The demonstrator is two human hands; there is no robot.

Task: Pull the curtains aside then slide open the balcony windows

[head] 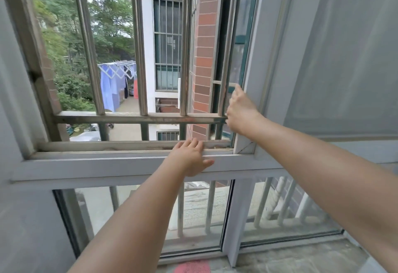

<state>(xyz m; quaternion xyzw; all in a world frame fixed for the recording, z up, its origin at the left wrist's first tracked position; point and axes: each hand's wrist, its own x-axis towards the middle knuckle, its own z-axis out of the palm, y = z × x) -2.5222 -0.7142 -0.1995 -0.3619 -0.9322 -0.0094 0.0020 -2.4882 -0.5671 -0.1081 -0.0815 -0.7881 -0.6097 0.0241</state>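
Now the window is seen partly open. The sash (pixel 251 92), a tall white frame, stands to the right of the gap, and its long side runs up and down. The right hand (pixel 241 111) is placed on the left edge of the sash, with the fingers curled around that edge; it looks closed on it, though the fingertips are hidden behind the frame. The left hand (pixel 190 156) is laid flat on the sill (pixel 107 165), fingers spread wide, and nothing is held by it.

The sash lies right at the right hand, so that hand is the nearer one. The track (pixel 129 145) runs left to right along the sill, so the sash would likely be pushed further to the right along it.

Metal bars (pixel 140 46) are seen outside the gap, with trees and washing well beyond. A grey screen (pixel 344 57) is seen on the far right. No curtain can be told for sure; it may already be pulled aside.

No words, labels or brand names can be read anywhere.
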